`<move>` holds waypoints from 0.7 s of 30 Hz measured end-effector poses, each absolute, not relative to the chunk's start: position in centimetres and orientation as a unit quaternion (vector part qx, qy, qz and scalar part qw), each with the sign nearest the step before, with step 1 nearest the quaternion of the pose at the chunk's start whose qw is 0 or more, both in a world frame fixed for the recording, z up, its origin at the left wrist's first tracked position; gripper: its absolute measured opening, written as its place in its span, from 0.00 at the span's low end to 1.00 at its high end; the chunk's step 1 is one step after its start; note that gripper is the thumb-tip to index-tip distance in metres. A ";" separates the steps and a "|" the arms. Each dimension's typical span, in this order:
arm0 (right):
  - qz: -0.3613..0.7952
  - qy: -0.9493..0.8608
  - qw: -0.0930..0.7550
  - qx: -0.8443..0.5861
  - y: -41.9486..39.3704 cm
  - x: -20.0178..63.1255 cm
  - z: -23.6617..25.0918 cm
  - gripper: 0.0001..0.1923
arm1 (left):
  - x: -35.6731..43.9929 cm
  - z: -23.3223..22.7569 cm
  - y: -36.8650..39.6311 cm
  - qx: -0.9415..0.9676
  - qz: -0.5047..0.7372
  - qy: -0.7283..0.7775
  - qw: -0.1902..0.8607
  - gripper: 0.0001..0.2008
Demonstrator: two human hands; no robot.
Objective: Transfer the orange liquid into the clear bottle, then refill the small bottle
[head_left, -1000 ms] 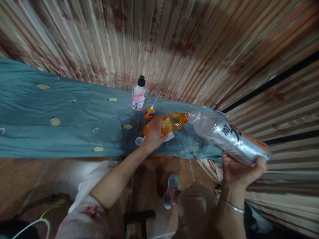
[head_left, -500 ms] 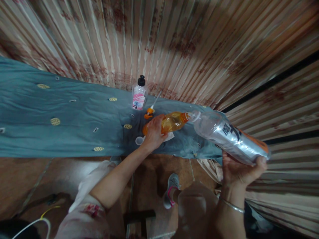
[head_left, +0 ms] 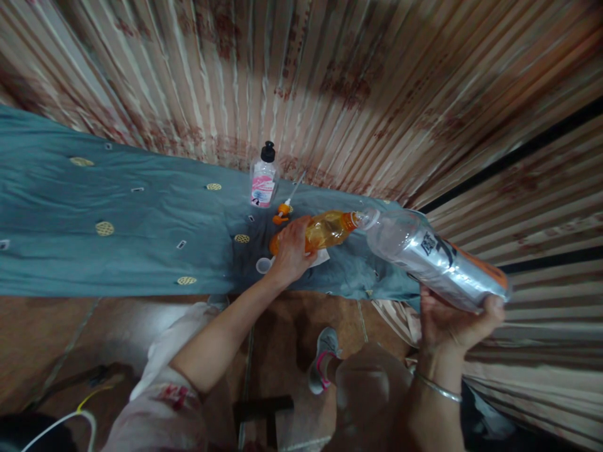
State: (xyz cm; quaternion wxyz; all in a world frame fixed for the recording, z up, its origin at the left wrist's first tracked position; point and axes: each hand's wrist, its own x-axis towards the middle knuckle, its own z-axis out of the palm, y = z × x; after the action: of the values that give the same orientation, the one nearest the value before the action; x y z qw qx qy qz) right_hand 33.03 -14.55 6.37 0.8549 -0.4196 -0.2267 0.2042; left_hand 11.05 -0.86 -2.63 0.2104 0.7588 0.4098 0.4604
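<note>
Two bottles meet neck to neck above the desk (head_left: 117, 232): left hand (head_left: 291, 248) grips the orange bottle (head_left: 325, 230), right hand (head_left: 452, 323) the large clear bottle (head_left: 433, 257), its label unreadable. Pink-labelled pump bottle (head_left: 263, 179) stands behind.

Home room, pleated curtains (head_left: 330, 94), embroidered cloth (head_left: 117, 213)
</note>
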 end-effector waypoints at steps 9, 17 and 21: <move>0.187 -0.290 0.830 -0.438 -14.5 32.9 6.4 0.27 | 11.0 -2.7 -0.9 0.761 0.452 0.414 0.213 0.35; 0.186 -0.276 0.834 -0.441 -14.4 32.9 6.4 0.26 | 11.1 -2.7 -0.8 0.762 0.453 0.415 0.206 0.35; 0.179 -0.287 0.829 -0.445 -14.5 32.9 6.4 0.25 | 11.1 -2.7 -0.8 0.759 0.455 0.417 0.207 0.35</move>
State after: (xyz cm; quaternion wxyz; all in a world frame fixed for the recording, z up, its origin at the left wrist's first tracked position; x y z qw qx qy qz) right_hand 32.92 -14.46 6.42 0.8290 -0.4453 -0.2873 0.1789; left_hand 11.09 -0.84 -2.68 0.2071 0.7592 0.4169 0.4549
